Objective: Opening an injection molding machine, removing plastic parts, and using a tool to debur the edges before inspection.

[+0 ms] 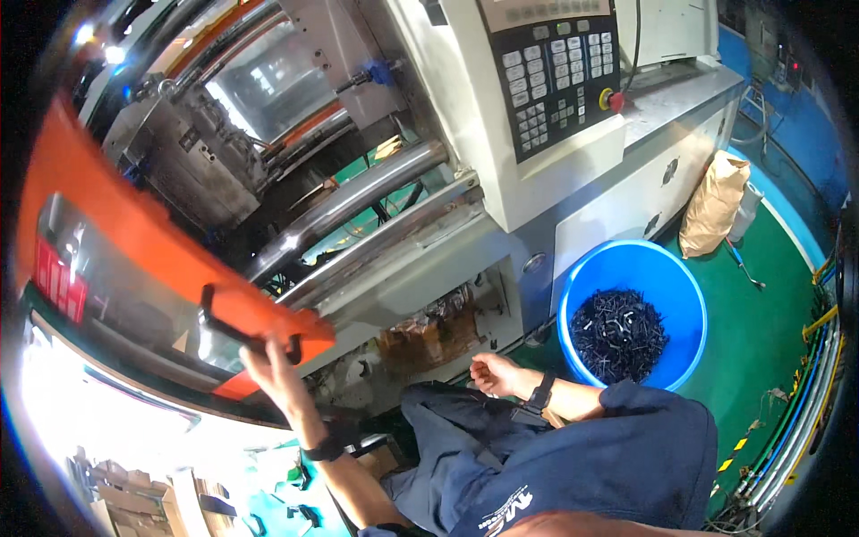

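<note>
Left hand [268, 362] was raised to the black handle [234, 329] on the orange sliding door [116, 242] of the moulding machine, fingers curled around the handle's lower end in a grasp — the door stood drawn partly aside, with 2 steel tie bars [358, 201] and the grey mould block [192, 157] exposed behind it. Right hand [495, 373] hung free near the machine's lower panel, fingers loosely curled and holding nothing, thumb side up. A blue tub [684, 295] of small black parts [619, 333] sat on the green floor [761, 331] just right of that hand — a brown paper sack [713, 204] leaned on the machine base beyond it, under the grey keypad panel [555, 76].
</note>
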### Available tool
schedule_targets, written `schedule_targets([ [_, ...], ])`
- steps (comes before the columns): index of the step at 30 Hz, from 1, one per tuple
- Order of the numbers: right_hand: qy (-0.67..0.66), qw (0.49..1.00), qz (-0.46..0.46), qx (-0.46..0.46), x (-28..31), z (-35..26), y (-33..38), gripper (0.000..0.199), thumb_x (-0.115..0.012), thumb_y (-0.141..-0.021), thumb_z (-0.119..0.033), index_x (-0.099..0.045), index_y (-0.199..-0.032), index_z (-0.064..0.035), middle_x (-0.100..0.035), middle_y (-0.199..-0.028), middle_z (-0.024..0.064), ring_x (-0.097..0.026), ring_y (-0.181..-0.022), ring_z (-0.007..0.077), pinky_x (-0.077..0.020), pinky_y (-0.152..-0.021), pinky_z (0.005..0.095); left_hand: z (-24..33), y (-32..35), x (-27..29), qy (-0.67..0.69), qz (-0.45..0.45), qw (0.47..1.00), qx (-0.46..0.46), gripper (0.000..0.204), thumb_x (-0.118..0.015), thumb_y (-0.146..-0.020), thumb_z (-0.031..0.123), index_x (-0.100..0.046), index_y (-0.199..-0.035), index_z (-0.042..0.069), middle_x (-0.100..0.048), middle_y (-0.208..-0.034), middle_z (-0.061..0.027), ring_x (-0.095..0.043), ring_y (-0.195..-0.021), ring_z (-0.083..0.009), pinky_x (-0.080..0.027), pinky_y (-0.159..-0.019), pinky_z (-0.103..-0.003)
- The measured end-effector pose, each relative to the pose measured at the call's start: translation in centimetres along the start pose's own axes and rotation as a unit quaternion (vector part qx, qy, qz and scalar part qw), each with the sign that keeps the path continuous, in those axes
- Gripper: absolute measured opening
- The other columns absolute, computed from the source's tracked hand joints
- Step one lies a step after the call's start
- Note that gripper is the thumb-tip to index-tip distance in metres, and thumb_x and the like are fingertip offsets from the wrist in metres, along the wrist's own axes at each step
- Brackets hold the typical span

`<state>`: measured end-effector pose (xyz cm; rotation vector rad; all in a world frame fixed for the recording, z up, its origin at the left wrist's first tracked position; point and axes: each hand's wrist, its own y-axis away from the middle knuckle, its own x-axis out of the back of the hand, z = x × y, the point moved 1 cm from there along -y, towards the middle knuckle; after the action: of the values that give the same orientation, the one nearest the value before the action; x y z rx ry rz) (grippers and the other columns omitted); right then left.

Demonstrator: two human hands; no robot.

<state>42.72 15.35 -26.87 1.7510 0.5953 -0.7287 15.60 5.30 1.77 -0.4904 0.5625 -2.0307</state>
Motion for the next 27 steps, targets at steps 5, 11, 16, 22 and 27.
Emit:
schedule_targets([
  [5,0.024,0.998,-0.060,0.016,-0.2,-0.9,-0.4,0.025,-0.058,-0.090,-0.025,-0.062,-0.076,-0.0050,-0.061,-0.070,0.0057,-0.053,-0.057,0.0147,-0.0416,-0.051,0.0262,3.2,3.8,-9.0,0.153,-0.146,0.977,0.003,0.012,-0.060,-0.091,0.006,-0.054,-0.100,0.002,-0.058,-0.090,-0.0015,-0.052,-0.080,-0.0094,-0.044,-0.076,-0.026],
  [11,0.038,0.995,-0.062,0.072,1.5,-3.3,1.6,0.023,-0.058,-0.090,-0.025,-0.062,-0.079,-0.0047,-0.062,-0.076,0.0059,-0.056,-0.065,0.0157,-0.0453,-0.060,0.0269,6.1,7.3,-19.6,0.222,-0.258,0.940,-0.006,0.009,-0.052,-0.097,0.011,-0.055,-0.100,0.002,-0.056,-0.088,-0.0004,-0.050,-0.081,-0.0093,-0.042,-0.075,-0.025],
  [16,0.004,0.992,-0.076,0.096,3.9,-3.5,1.7,0.023,-0.058,-0.091,-0.025,-0.062,-0.084,-0.0033,-0.061,-0.077,0.0071,-0.056,-0.066,0.0165,-0.0468,-0.062,0.0278,7.4,8.9,-24.3,0.225,-0.289,0.930,-0.008,0.015,-0.047,-0.099,0.012,-0.054,-0.106,0.001,-0.057,-0.093,-0.0029,-0.052,-0.087,-0.0114,-0.043,-0.081,-0.027],
  [22,0.015,0.993,0.021,0.113,5.6,-4.4,0.9,0.023,-0.057,-0.092,-0.025,-0.062,-0.083,-0.0040,-0.062,-0.075,0.0063,-0.058,-0.067,0.0183,-0.0482,-0.062,0.0302,8.5,10.5,-27.4,0.067,-0.259,0.958,-0.101,0.062,-0.043,-0.098,0.006,-0.012,-0.152,0.005,-0.062,-0.104,-0.0150,-0.060,-0.089,-0.0178,-0.048,-0.081,-0.030],
  [27,0.027,0.993,-0.039,0.104,4.7,-3.8,0.0,0.022,-0.058,-0.091,-0.025,-0.062,-0.083,-0.0052,-0.064,-0.076,0.0062,-0.059,-0.068,0.0183,-0.0476,-0.062,0.0298,7.9,8.8,-25.0,-0.029,-0.253,0.953,-0.164,0.070,-0.058,-0.091,0.010,-0.020,-0.149,0.000,-0.061,-0.097,-0.0245,-0.059,-0.081,-0.0349,-0.048,-0.075,-0.041],
])
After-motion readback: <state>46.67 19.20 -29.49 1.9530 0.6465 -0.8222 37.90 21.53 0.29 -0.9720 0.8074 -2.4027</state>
